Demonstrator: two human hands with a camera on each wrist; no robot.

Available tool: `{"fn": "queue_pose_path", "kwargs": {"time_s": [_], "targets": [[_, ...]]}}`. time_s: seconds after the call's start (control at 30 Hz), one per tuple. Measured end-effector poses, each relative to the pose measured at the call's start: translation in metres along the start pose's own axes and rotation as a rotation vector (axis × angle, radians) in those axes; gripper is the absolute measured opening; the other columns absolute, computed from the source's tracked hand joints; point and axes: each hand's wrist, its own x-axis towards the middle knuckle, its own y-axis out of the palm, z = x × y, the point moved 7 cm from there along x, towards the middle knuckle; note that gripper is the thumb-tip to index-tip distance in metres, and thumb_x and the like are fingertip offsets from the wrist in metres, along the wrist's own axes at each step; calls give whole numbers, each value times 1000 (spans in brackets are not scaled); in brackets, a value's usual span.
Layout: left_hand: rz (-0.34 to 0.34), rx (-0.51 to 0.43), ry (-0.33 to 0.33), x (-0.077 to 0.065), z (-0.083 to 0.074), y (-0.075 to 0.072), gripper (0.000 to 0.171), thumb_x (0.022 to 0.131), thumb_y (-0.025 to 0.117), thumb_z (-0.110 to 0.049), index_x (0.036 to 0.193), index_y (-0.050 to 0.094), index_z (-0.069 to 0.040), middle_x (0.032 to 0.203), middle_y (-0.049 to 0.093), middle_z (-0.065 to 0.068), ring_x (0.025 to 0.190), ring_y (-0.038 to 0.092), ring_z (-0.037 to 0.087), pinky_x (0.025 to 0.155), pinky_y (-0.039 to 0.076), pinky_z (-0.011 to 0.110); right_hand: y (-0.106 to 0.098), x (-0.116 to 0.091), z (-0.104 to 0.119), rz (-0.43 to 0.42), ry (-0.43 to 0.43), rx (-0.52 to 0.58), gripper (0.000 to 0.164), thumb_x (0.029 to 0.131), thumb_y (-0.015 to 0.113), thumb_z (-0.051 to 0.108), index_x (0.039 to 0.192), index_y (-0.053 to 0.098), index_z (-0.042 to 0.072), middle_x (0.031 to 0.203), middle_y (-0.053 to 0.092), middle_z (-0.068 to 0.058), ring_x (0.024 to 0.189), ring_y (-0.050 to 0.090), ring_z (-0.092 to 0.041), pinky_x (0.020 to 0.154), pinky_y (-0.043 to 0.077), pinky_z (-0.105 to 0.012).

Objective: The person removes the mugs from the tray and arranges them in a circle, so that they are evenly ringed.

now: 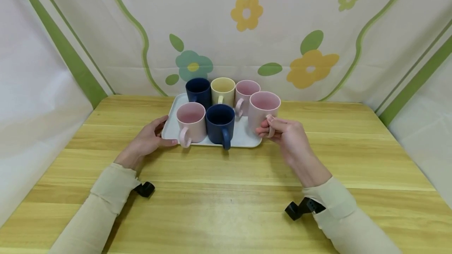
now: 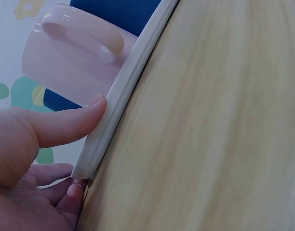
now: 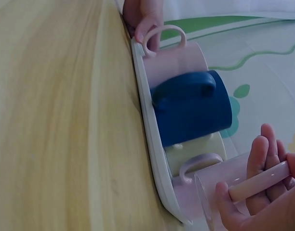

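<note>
My left hand (image 1: 147, 136) holds the front-left corner of a white tray (image 1: 243, 138). In the left wrist view its thumb (image 2: 75, 126) lies on the rim and other fingers curl at the corner. My right hand (image 1: 287, 130) grips a pink mug (image 1: 260, 111) by its handle, upright over the tray's right end. A gap shows under that mug in the right wrist view. On the tray's front row stand another pink mug (image 1: 194, 124) and a navy mug (image 1: 218, 128). Behind them are a navy mug (image 1: 198, 91), a yellow mug (image 1: 226, 93) and a partly hidden pink mug (image 1: 246, 93).
The tray lies on a wooden table (image 1: 226, 191), near its back edge. A white curtain (image 1: 219, 26) printed with flowers hangs right behind. More white cloth (image 1: 39, 62) closes off both sides.
</note>
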Motion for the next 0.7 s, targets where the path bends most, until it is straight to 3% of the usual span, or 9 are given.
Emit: {"fn": "queue_pose_path", "kwargs": {"time_s": [0.27,0.7], "targets": [[-1,-10,5,0,0,1,106,93,82,-14,170,11,-1,173,25,28,152,34,47,126,31,62,-23,11,8,-22,-77,54,28,109,60,15,88,79,10,79,80,2,80,80,-11,88,63,-27],[-6,-2,-6,-2,0,0,106,92,83,-15,170,13,-2,173,26,27,152,35,46,127,31,61,-70,29,6,-37,-92,98,25,107,64,17,91,81,7,81,81,-1,79,80,-11,83,62,-24]]}}
